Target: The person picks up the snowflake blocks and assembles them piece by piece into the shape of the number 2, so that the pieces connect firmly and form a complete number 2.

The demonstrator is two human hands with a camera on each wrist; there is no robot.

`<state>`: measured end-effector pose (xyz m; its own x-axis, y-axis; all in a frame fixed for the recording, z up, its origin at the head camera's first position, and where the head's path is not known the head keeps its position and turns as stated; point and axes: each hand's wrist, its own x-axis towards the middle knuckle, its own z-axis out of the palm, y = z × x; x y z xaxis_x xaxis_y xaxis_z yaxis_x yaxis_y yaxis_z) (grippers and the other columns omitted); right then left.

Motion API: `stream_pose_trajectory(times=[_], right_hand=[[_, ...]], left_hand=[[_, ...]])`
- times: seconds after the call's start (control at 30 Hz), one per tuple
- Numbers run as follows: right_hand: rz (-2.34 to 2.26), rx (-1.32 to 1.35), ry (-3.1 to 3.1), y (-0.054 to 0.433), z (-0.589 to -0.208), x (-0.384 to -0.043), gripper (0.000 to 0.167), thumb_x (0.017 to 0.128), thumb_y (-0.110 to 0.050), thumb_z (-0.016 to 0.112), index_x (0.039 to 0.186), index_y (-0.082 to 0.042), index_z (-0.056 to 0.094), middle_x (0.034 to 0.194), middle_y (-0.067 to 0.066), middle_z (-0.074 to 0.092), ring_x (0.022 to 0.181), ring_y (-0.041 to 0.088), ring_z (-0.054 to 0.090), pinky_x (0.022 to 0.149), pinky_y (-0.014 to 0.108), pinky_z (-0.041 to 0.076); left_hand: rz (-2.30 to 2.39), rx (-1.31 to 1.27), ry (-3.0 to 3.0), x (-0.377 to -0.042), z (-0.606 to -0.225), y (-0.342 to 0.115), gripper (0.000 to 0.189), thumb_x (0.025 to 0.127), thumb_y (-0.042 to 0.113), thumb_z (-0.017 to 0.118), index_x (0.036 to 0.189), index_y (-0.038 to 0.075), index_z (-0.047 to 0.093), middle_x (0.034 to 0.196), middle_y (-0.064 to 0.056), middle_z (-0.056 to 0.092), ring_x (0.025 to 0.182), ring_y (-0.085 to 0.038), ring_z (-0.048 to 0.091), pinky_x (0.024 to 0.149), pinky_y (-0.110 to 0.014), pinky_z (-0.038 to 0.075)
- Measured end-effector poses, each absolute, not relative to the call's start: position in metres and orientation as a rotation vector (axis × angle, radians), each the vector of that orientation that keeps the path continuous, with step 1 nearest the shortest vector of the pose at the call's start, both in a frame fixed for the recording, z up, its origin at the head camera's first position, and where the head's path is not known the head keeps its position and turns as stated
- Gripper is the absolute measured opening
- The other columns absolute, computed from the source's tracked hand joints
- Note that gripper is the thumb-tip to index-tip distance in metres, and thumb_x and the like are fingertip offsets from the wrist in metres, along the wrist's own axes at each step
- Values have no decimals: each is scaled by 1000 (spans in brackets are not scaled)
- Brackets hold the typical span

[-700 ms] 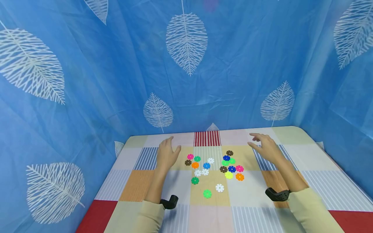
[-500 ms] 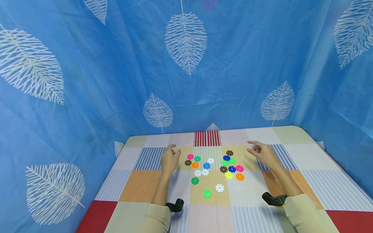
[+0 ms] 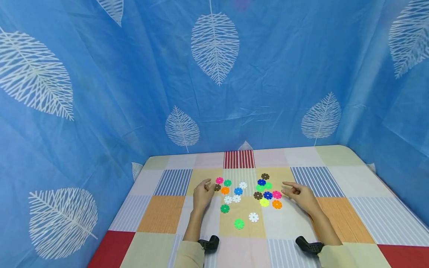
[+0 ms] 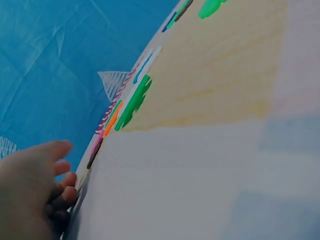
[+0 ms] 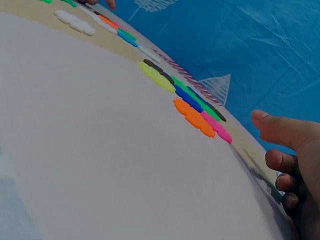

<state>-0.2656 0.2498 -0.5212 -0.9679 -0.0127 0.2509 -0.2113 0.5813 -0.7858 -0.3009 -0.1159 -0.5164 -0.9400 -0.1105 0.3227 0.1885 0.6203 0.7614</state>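
Note:
Several flat, notched plastic discs lie spread over the middle of the table in the head view. My left hand (image 3: 203,196) is at the left side of them, nearest a brown disc (image 3: 217,187), its fingers loosely bent and holding nothing. My right hand (image 3: 303,199) hovers at the right side, near a pink disc (image 3: 276,194) and an orange disc (image 3: 276,204), also with nothing in its fingers. In the right wrist view, a yellow disc (image 5: 155,78) shows beyond the orange one. A dark green disc (image 4: 134,104) appears in the left wrist view.
A patchwork-patterned cloth (image 3: 161,216) covers the table. Blue curtain (image 3: 268,74) with white leaf prints hangs behind and along both sides. A light green disc (image 3: 239,223) and a white disc (image 3: 253,217) lie nearer the front edge.
Both hands have come nearer the body and inward, toward the discs. Their fingers are more bent than before. The discs stay where they were.

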Motion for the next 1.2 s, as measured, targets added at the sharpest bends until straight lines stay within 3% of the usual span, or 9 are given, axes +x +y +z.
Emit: stream_pose_trajectory(times=[0.3, 0.53, 0.8, 1.03, 1.2], right_hand=[[1110, 276, -2664, 246, -531, -261, 42, 79, -32, 73, 111, -6, 67, 61, -3, 43, 58, 12, 39, 49, 23, 31], [985, 305, -2671, 248, -536, -263, 34, 78, -32, 74, 105, -11, 71, 61, -4, 39, 57, 11, 35, 49, 24, 27], [1171, 267, -2601, 248, -536, -267, 28, 77, -17, 76, 100, -6, 63, 73, -2, 58, 61, 11, 42, 52, 23, 35], [1353, 340, -2488, 243, -525, -275, 37, 83, -14, 70, 116, -7, 56, 78, 5, 66, 58, 12, 46, 47, 21, 37], [1555, 429, -2410, 227, -513, -279, 35, 86, -13, 65, 120, -6, 58, 77, 7, 65, 58, 20, 53, 47, 22, 43]], left_hand=[[-984, -212, -2617, -296, -520, -112, 38, 80, 22, 73, 109, -2, 66, 63, 3, 39, 55, -9, 33, 47, -20, 29], [-889, -252, -2614, -299, -525, -108, 30, 78, 24, 74, 102, 5, 71, 63, 4, 41, 57, -9, 34, 49, -21, 30], [-951, -219, -2600, -299, -521, -107, 27, 75, 17, 76, 97, 9, 63, 72, 2, 56, 60, -10, 50, 54, -25, 43], [-925, -202, -2611, -298, -505, -100, 23, 82, 11, 67, 104, 11, 58, 66, 5, 54, 51, -7, 44, 45, -22, 38], [-1243, -415, -2577, -293, -487, -84, 23, 88, 8, 60, 110, 8, 54, 70, 0, 59, 52, -9, 51, 47, -20, 43]])
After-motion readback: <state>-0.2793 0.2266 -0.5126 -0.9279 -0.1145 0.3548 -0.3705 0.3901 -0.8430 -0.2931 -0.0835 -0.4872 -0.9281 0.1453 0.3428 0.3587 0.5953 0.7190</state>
